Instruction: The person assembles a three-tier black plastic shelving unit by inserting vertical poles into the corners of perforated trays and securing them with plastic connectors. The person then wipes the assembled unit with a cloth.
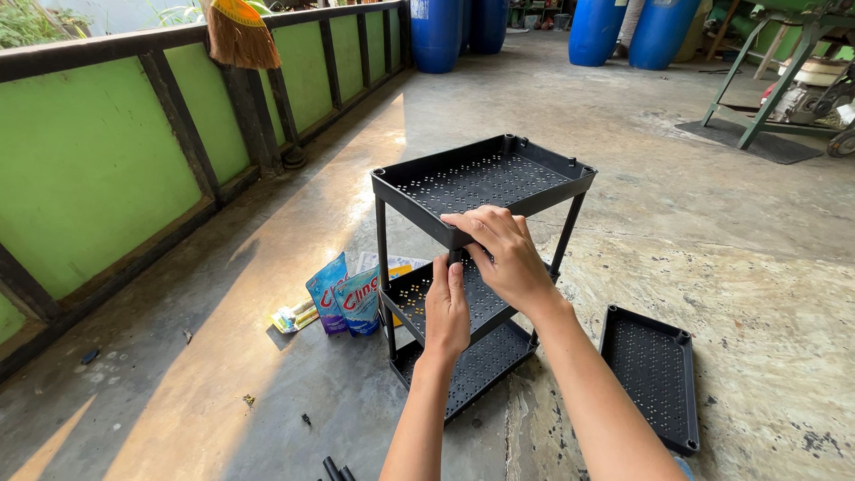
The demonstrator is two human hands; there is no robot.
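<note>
Head view: black three-tier rack (481,183) standing on the concrete floor (668,223). Right hand (503,254) grips the top shelf's near corner; left hand (447,312) closes around the post beneath (partly hidden). Spare shelf (652,374) lies nearby; blue pouches (347,298) sit beside the rack.

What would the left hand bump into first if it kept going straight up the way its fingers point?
Probably the top shelf of the black plastic rack. The left hand points up along the front post, right under that shelf's near corner, where the right hand grips. Depth is hard to judge.
</note>
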